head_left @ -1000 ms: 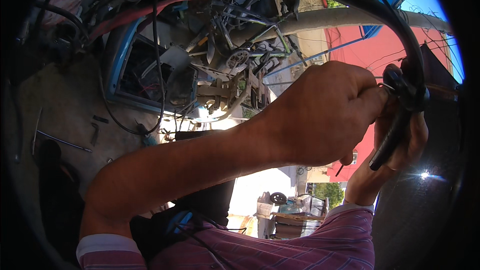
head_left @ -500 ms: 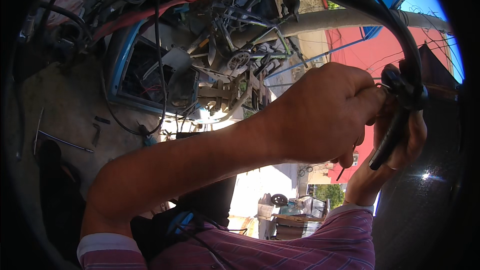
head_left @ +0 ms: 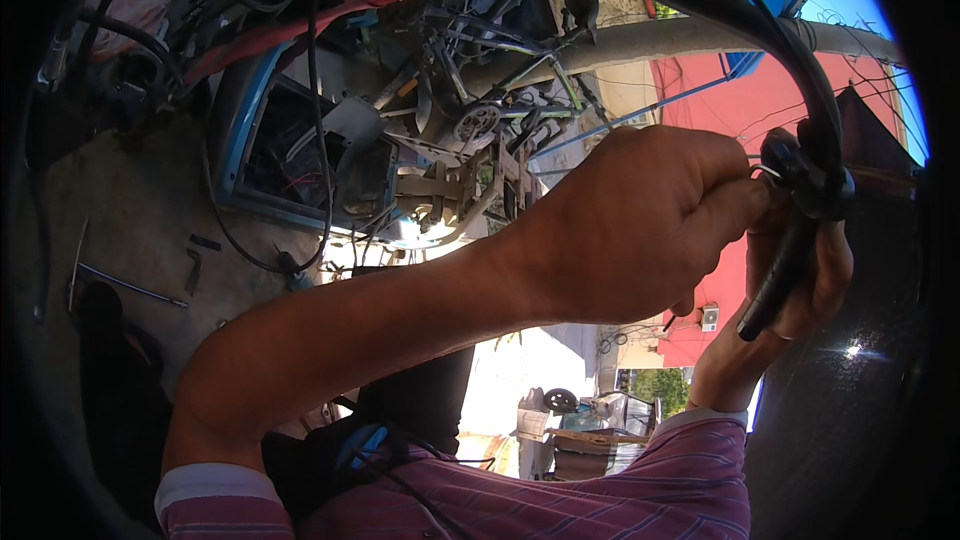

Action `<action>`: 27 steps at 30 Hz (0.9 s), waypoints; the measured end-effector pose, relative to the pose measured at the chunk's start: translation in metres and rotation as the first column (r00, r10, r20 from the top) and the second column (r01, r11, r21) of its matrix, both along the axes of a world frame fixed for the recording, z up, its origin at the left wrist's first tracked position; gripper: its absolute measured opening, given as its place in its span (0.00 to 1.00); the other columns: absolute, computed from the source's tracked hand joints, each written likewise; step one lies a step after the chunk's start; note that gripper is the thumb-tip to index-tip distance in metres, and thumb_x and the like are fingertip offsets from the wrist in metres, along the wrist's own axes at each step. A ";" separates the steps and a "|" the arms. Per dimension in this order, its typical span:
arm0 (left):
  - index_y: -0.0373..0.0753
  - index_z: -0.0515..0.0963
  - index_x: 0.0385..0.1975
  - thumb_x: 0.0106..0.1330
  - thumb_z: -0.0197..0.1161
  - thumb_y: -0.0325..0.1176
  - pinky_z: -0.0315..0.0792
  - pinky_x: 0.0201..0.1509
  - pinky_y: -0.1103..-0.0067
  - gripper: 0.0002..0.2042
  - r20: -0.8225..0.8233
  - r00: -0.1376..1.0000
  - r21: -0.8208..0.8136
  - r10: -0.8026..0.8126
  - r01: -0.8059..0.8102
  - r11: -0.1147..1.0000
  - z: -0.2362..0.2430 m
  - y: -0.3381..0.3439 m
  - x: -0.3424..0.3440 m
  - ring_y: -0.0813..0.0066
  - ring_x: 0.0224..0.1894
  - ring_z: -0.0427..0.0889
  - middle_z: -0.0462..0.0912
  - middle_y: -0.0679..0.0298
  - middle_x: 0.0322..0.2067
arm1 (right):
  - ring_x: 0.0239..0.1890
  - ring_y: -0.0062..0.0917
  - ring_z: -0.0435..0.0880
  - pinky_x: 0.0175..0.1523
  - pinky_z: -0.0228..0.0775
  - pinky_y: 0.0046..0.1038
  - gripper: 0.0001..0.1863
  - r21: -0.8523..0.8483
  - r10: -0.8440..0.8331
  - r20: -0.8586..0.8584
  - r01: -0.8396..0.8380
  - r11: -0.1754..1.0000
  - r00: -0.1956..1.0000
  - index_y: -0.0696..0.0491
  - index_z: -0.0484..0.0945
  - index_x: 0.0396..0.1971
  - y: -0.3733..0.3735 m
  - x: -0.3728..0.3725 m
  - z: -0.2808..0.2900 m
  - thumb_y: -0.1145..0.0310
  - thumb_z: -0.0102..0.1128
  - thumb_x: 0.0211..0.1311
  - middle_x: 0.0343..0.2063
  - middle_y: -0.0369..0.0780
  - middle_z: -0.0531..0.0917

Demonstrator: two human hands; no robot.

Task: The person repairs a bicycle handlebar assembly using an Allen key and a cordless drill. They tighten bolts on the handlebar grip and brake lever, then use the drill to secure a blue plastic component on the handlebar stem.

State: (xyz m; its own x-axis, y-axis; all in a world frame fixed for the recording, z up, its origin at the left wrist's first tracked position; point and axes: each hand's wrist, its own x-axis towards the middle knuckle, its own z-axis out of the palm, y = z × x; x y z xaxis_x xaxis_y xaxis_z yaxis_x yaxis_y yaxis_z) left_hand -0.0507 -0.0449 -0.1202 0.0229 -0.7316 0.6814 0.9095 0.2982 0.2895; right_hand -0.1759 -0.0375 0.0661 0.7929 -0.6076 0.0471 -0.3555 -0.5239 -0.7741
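Observation:
A black curved handlebar arcs down the upper right and carries a black brake lever at its clamp. My left hand reaches across from the lower left, its fingertips pinched on a thin cable end at the lever's clamp. Behind the lever, my right hand comes up from a striped sleeve and wraps its fingers around the lever blade. The pinched part is mostly hidden by my fingers.
A heap of bicycle frames, gears and metal scrap lies ahead beside a blue-framed box. Thin rods and small tools lie on the concrete at left. A red wall and a grey pole stand beyond.
Both hands stay at the brake lever; the left fingers have shifted only slightly at the clamp.

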 end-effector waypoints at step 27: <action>0.26 0.77 0.29 0.74 0.52 0.40 0.73 0.19 0.77 0.20 0.019 0.953 0.033 -0.303 0.302 0.953 0.005 0.006 0.012 0.73 0.15 0.81 0.78 0.59 0.16 | 0.54 0.34 0.81 0.57 0.73 0.32 0.33 -0.307 -0.367 0.160 0.400 0.864 0.916 0.68 0.64 0.63 0.013 -0.009 -0.007 0.61 0.49 0.63 0.60 0.56 0.73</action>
State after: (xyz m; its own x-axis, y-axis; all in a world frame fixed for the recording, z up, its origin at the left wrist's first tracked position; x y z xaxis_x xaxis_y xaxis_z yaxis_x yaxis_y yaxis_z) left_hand -0.0390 -0.0391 -0.1154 -0.2184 -0.7217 0.6569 0.9486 0.0012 0.3166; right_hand -0.1844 -0.0241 0.0587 0.4826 -0.7995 0.3577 -0.5156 -0.5895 -0.6219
